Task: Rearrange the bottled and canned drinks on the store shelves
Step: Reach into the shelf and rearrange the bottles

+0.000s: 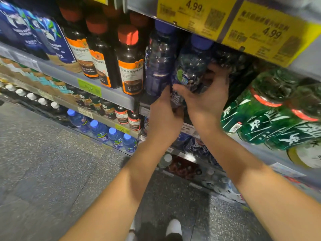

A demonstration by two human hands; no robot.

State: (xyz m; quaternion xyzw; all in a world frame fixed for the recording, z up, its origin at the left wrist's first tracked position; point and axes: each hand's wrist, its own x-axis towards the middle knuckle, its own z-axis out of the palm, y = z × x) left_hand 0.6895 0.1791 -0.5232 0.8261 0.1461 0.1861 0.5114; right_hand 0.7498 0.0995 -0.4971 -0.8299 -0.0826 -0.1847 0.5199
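A blue-capped bottle (191, 66) of dark blue drink stands at the front of the middle shelf (118, 98). My right hand (206, 94) curls round its lower body, thumb in front and fingers reaching behind. My left hand (165, 115) holds the same bottle at its base from the left. A second blue-capped bottle (160, 61) stands right beside it on the left. Dark bottles with red caps and orange labels (131, 66) fill the shelf further left.
Green bottles (271, 108) crowd the shelf to the right. Yellow price tags (264, 32) hang from the shelf edge above. Lower shelves hold small blue water bottles (114, 136) and coffee bottles (121, 115). Grey speckled floor (52, 162) lies at the left, my white shoe (173, 226) below.
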